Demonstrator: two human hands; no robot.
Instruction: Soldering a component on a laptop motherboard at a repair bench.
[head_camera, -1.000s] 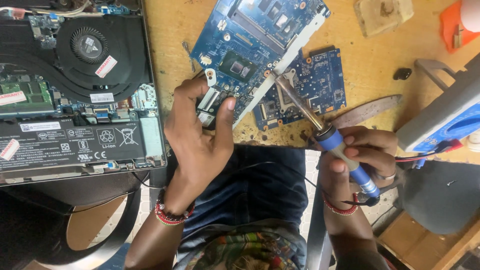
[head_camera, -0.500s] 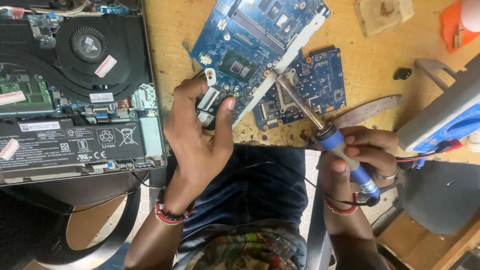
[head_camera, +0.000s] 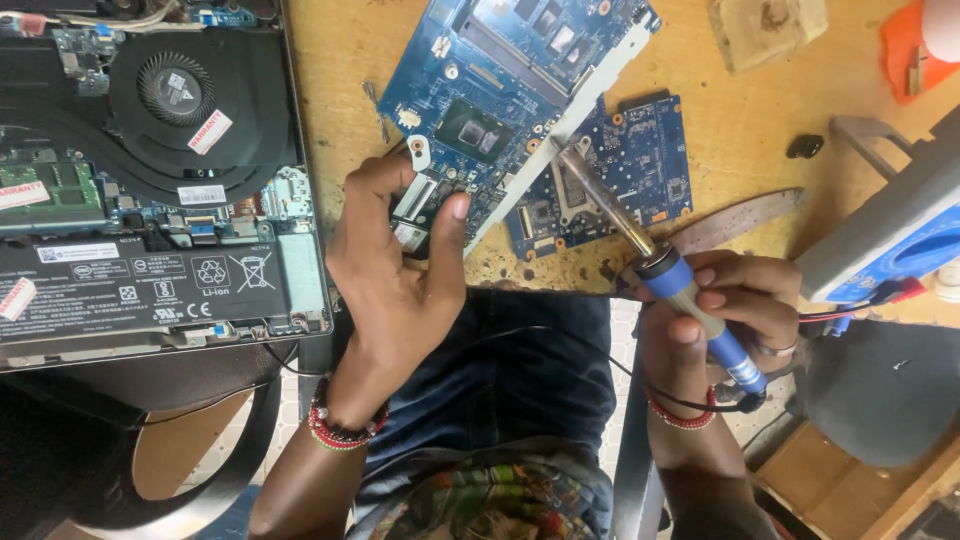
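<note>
Two hands at work on a large blue circuit board (head_camera: 500, 90) with a soldering iron (head_camera: 650, 265)

The left hand (head_camera: 400, 280) pinches the board's near left corner, its grip closed on that edge between thumb and fingers. The right hand (head_camera: 725, 320) is closed around the iron's blue handle, with the metal tip resting at the board's near right edge, beside a smaller blue board (head_camera: 610, 180). Both boards lie on the wooden surface (head_camera: 740, 130); an opened laptop (head_camera: 150, 170) sits to the left

A scratched, stained wooden workbench (head_camera: 740, 110) is lit by soft daylight. Pale patterned floor tiles (head_camera: 625, 330) are seen below its edge, beside a dark stool (head_camera: 870, 400).
</note>
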